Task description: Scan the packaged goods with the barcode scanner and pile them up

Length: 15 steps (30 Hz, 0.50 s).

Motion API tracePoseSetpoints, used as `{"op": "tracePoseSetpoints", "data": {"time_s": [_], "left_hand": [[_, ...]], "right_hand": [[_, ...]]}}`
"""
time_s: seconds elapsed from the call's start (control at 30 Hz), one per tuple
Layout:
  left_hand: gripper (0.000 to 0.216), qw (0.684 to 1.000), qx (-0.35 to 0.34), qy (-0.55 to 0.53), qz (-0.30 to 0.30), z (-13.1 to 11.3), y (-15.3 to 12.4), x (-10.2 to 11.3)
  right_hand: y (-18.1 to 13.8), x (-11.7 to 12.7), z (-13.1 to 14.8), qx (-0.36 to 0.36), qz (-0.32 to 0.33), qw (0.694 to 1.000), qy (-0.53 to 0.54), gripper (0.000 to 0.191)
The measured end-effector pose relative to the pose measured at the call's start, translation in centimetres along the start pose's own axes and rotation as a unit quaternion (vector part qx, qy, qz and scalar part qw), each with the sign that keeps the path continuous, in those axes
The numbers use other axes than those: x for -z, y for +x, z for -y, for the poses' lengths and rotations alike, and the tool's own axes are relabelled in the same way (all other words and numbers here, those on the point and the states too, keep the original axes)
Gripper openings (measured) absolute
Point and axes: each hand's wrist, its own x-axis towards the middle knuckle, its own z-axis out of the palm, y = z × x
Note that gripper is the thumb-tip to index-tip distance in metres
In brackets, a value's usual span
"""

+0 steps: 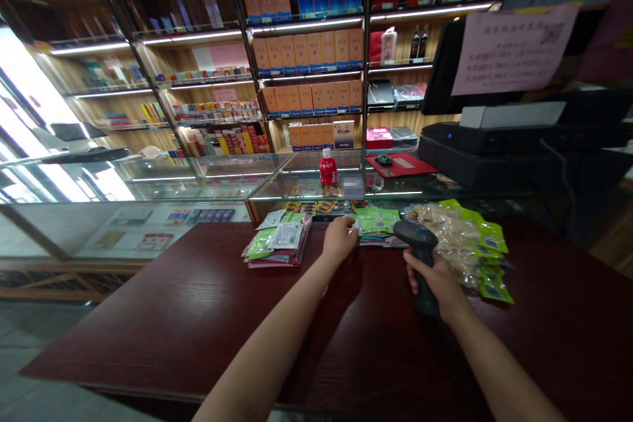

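The green packets [378,220] lie on the worktop [198,297] just right of the left hand [341,239], the nearer one; whether it grips any, I cannot tell. The right hand [442,287] holds the scanner [416,235], head uppermost.

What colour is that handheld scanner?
The scanner is dark, nearly black; the head view shows it.

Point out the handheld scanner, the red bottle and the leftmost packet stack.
Handheld scanner [423,252]: head view, on the upper handle.
Red bottle [328,170]: head view, on its red body.
Leftmost packet stack [285,236]: head view, on a whitish packet on top.
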Motion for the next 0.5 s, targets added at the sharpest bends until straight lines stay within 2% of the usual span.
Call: {"op": "tracePoseSetpoints", "data": {"time_s": [0.1,0.2,0.3,0.5], "left_hand": [[0.022,0.996,0.093,-0.001,0.015,-1.4,1.9,-1.1],[0.037,0.984,0.169,0.031,0.052,-2.2,3.3,-1.5],[0.043,0.977,0.198,0.035,0.078,-2.2,4.2,-1.9],[0.043,0.966,0.245,0.004,0.088,-1.5,5.3,-2.4]], "right_hand": [[0.1,0.0,0.2,-0.002,-0.005,1.0,0.005,0.042],[0.3,-0.2,0.1,0.004,-0.002,1.0,0.019,0.043],[0.5,-0.3,0.0,0.0,-0.003,1.0,0.026,0.043],[0.6,-0.3,0.0,-0.007,-0.001,0.999,0.039,0.044]]}}
